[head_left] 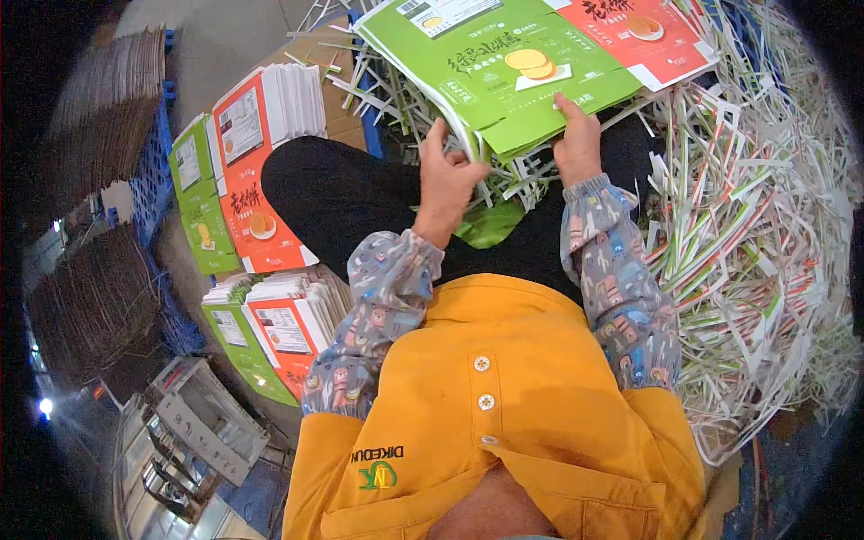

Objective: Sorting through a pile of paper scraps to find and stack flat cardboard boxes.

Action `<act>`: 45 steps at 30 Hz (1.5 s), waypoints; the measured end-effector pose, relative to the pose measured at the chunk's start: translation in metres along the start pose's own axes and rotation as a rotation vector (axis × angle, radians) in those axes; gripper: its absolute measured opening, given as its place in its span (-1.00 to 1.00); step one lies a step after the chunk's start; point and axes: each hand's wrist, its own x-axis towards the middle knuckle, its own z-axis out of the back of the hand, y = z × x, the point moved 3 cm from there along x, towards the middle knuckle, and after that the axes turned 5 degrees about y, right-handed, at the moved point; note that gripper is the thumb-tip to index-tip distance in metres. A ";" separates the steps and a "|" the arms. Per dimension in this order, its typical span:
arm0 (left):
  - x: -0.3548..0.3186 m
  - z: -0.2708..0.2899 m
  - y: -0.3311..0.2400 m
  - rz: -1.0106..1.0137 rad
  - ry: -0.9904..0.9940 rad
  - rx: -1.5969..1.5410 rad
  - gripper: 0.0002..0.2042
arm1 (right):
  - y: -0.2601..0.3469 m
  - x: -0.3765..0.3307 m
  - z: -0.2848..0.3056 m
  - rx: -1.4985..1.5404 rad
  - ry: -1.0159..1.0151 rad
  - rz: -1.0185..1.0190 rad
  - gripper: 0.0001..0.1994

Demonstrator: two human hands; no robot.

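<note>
Strips of paper point(747, 270) heap at right, printed stacks point(241, 175) left; left hand point(445, 184) grips green-and-red sheets point(576, 63) by a corner, right hand point(579, 144) pinches their near edge.

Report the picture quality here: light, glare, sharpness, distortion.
Head view: left hand, right hand and printed sheets well lit and fairly clear; head view: bright light glaring at the left rim; head view: lower brown stack dim, its detail poor; head view: fisheye distortion toward the rim, corners black.
</note>
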 end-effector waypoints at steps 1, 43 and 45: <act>-0.001 0.007 0.004 0.080 0.020 -0.142 -0.40 | 0.001 -0.001 -0.002 0.000 -0.010 -0.018 -0.69; 0.049 0.161 -0.097 0.318 -0.110 -0.152 -0.73 | 0.131 0.003 0.107 -0.139 0.096 -0.305 -0.66; 0.053 0.237 -0.086 0.106 -0.088 -0.563 -0.75 | 0.138 0.013 0.123 -0.166 0.073 -0.278 -0.66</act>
